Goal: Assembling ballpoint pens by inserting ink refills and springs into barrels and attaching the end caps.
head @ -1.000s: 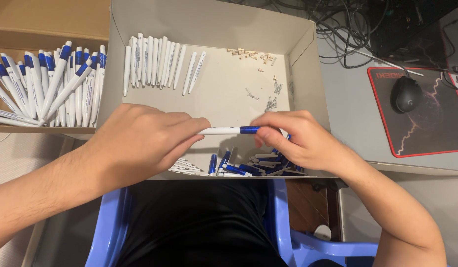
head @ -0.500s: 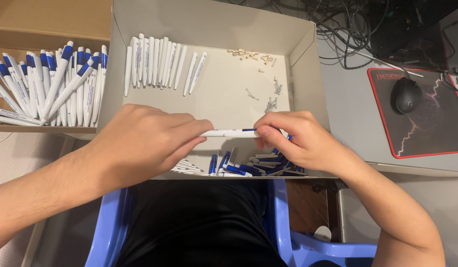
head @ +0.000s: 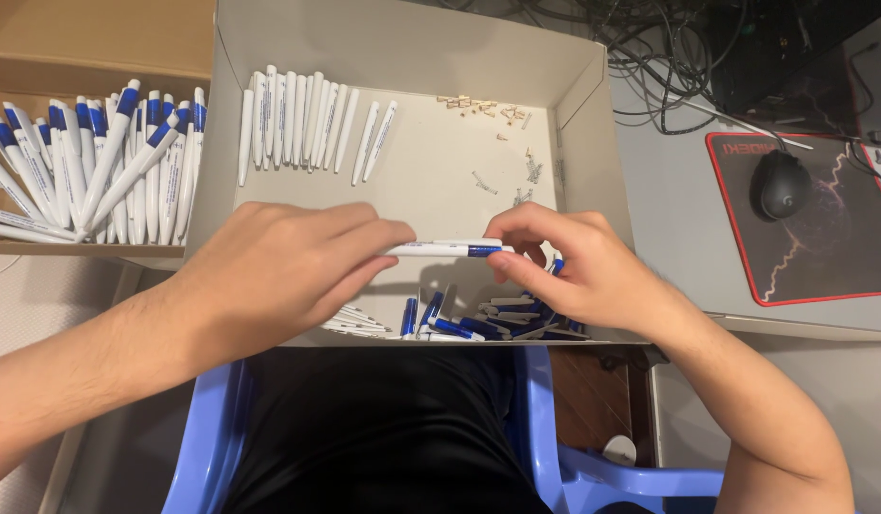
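Note:
My left hand (head: 278, 271) and my right hand (head: 578, 262) hold one white pen with a blue end (head: 450, 249) level between their fingertips, over the near half of a shallow cardboard box (head: 593, 86). The left fingers pinch the white barrel; the right fingers grip the blue end. Under the hands, at the box's near edge, lie several loose blue and white pen parts (head: 478, 324). A row of white barrels (head: 307, 124) lies at the box's far left.
A second cardboard box (head: 40, 38) at the left holds several finished white-and-blue pens (head: 98, 171). Small springs and tips (head: 502, 114) are scattered at the far right of the middle box. A black mouse (head: 781, 184) on a red-edged pad and cables lie to the right. A blue plastic chair (head: 545, 447) is below.
The hands have pushed closer together along the pen, so less of its barrel shows between them. The blue end is now mostly covered by the right fingers.

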